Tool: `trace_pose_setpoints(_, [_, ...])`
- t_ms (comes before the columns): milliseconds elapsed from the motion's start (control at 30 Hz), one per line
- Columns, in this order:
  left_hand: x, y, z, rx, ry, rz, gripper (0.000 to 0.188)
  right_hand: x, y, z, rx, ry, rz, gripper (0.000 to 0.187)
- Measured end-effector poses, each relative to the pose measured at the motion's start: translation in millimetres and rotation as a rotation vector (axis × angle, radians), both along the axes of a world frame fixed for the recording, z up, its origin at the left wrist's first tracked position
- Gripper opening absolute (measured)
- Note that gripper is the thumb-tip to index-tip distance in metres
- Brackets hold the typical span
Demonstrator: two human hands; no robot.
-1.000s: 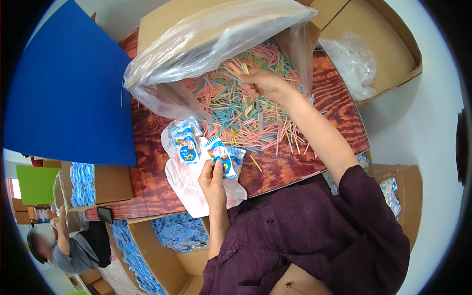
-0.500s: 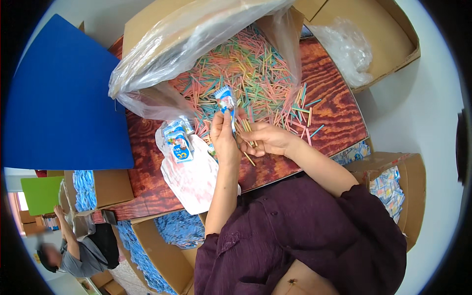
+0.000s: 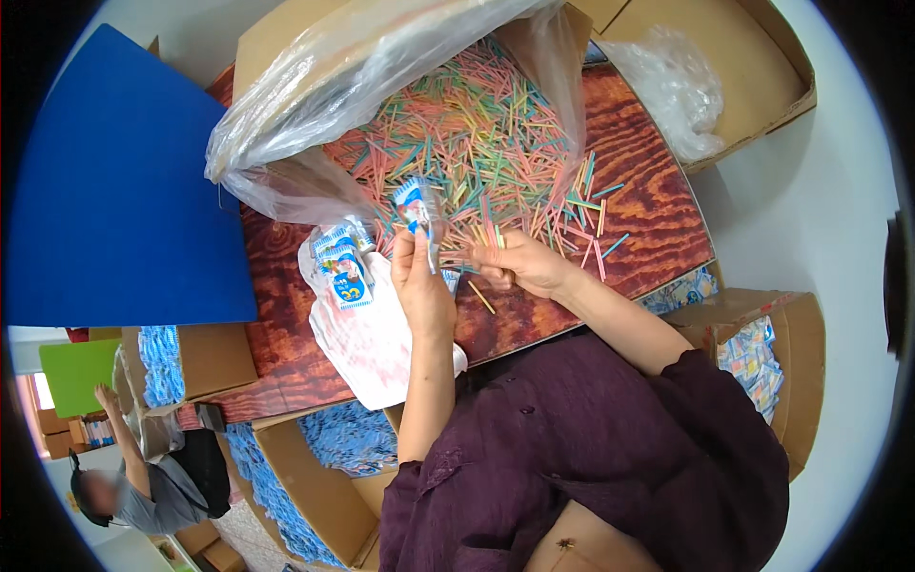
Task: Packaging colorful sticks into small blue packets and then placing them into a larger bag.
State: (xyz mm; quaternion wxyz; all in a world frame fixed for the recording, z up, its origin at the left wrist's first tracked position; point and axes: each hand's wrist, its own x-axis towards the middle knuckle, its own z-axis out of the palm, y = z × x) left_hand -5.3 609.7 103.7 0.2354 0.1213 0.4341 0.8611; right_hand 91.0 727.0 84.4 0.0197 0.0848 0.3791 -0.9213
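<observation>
Far left I log a blue panel (image 3: 133,200); next, clear plastic (image 3: 276,114) overhanging the stick pile (image 3: 457,124); white cloth (image 3: 367,338). Left hand (image 3: 417,276) pinches a blue-white packet (image 3: 412,202) before the pile; right hand (image 3: 524,264) pinches sticks (image 3: 492,234). Far right: open carton (image 3: 803,362), packet-filled.

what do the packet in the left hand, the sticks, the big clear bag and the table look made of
Packet: probably glossy plastic film; thin, with flat striped ends.
Sticks: matt, pastel-coloured, few highlights; candy, paper or something else, can't tell.
Bag: clear, shiny plastic film; wrinkles, bright highlights.
Table: wood or printed wood look; swirling dark grain on red.
</observation>
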Motion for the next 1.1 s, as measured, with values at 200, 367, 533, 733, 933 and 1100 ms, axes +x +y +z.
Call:
trace_pose_setpoints(200, [2, -11, -15, -0.048, -0.033, -0.017, 0.01, 20, -11, -11, 0.312, -0.019, -0.277, 0.017])
trace_pose_setpoints(367, [19, -18, -14, -0.097, -0.025, -0.061, 0.012, 33, -23, -30, 0.647, 0.08, -0.371, 0.013])
trace_pose_setpoints(533, [24, -31, -22, -0.149, -0.039, -0.069, 0.017, 44, -28, -33, 0.812, 0.071, -0.245, 0.009])
trace_pose_setpoints(733, [23, -55, -26, -0.178, -0.015, -0.011, 0.016, 49, -24, -33, 0.978, 0.129, -0.184, 0.009])
trace_pose_setpoints(933, [21, -73, -20, -0.168, -0.017, 0.066, 0.016, 38, -33, -35, 0.995, 0.074, -0.37, 0.016])
trace_pose_setpoints(1100, [22, -83, -15, -0.175, -0.02, 0.119, 0.017, 6, -37, -5, 1.539, -0.172, -0.094, 0.015])
